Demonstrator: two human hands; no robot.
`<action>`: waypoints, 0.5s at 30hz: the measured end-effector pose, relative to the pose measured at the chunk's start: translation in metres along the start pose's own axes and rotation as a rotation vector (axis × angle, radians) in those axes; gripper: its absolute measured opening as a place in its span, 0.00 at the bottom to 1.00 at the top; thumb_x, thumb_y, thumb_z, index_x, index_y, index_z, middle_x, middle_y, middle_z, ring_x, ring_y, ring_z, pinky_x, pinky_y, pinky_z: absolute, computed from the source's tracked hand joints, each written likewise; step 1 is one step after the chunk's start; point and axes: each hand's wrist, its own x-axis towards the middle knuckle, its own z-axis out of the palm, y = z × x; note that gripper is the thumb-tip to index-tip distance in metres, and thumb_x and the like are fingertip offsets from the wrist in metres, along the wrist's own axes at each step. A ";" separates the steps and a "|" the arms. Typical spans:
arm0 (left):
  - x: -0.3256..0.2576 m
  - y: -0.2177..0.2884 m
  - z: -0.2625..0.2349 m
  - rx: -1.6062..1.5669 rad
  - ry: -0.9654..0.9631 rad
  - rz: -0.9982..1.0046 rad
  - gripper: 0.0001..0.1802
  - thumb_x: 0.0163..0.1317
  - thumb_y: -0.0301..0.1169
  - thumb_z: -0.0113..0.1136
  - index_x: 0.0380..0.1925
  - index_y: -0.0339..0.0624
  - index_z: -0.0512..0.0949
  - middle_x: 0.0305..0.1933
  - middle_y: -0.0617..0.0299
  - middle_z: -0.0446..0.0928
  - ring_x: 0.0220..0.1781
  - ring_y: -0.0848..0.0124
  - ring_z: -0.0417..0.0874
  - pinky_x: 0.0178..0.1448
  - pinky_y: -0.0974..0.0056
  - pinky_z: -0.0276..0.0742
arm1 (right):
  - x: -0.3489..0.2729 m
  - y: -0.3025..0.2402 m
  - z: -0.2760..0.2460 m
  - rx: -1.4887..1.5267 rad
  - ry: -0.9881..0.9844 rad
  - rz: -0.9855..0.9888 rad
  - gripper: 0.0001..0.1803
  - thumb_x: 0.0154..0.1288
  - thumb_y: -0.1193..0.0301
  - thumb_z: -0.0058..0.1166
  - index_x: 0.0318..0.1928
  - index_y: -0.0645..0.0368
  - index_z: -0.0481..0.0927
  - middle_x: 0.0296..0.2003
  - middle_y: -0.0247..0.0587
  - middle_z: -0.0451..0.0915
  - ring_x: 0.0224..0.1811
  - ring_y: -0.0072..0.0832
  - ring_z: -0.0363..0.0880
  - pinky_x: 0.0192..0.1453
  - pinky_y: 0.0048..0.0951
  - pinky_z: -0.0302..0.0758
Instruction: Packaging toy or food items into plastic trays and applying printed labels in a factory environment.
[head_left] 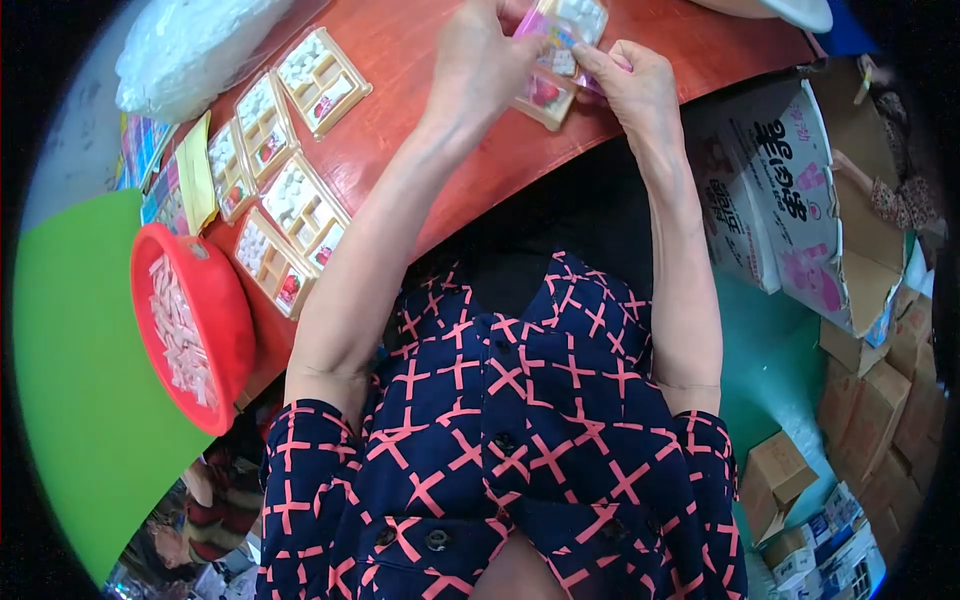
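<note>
At the table's far edge both my hands are on a small pink-and-clear plastic packet [555, 38]. My right hand [640, 85] is closed, pinching its right side between thumb and fingers. My left hand [472, 65] closes on its left side, its fingertips partly out of the picture. Right beneath them lies a tan compartment tray [549, 112] with white pieces and a red strawberry-print packet, partly covered by the hands. To the left of my left forearm, several similar trays [322, 80] hold white pieces and strawberry-print packets, and each has a bare compartment.
A red plastic bowl [240, 330] of small pink-white wrapped sticks stands left. A clear bag of white material [190, 60] lies at the back left of the red table [400, 40]. Cardboard boxes [780, 190] stand right, where another person's arm [855, 175] reaches in.
</note>
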 end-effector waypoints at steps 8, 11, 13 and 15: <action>0.007 0.002 -0.015 -0.652 -0.191 0.039 0.10 0.57 0.19 0.50 0.40 0.33 0.71 0.36 0.59 0.77 0.35 0.73 0.78 0.43 0.71 0.73 | -0.007 -0.044 -0.023 0.210 0.018 -0.219 0.18 0.53 0.70 0.58 0.15 0.57 0.62 0.14 0.27 0.64 0.19 0.14 0.67 0.20 0.19 0.63; 0.033 -0.037 -0.011 -1.400 -0.750 0.417 0.13 0.58 0.22 0.52 0.44 0.33 0.71 0.38 0.59 0.78 0.36 0.74 0.78 0.44 0.70 0.73 | -0.017 -0.061 -0.037 0.220 -0.064 -0.272 0.15 0.53 0.71 0.58 0.18 0.58 0.66 0.16 0.26 0.66 0.19 0.14 0.65 0.20 0.19 0.62; 0.026 -0.033 -0.017 -1.145 -0.565 0.288 0.14 0.57 0.24 0.54 0.44 0.33 0.71 0.39 0.59 0.78 0.37 0.73 0.78 0.45 0.69 0.73 | -0.023 -0.069 -0.051 0.062 -0.110 -0.274 0.12 0.52 0.71 0.59 0.21 0.60 0.68 0.20 0.27 0.68 0.24 0.15 0.66 0.25 0.18 0.63; 0.015 -0.025 -0.028 -0.874 -0.353 0.168 0.15 0.57 0.25 0.56 0.44 0.33 0.72 0.39 0.60 0.78 0.37 0.73 0.78 0.45 0.69 0.72 | -0.022 -0.069 -0.063 0.048 -0.173 -0.246 0.07 0.52 0.75 0.57 0.27 0.62 0.72 0.25 0.28 0.71 0.30 0.15 0.66 0.33 0.17 0.64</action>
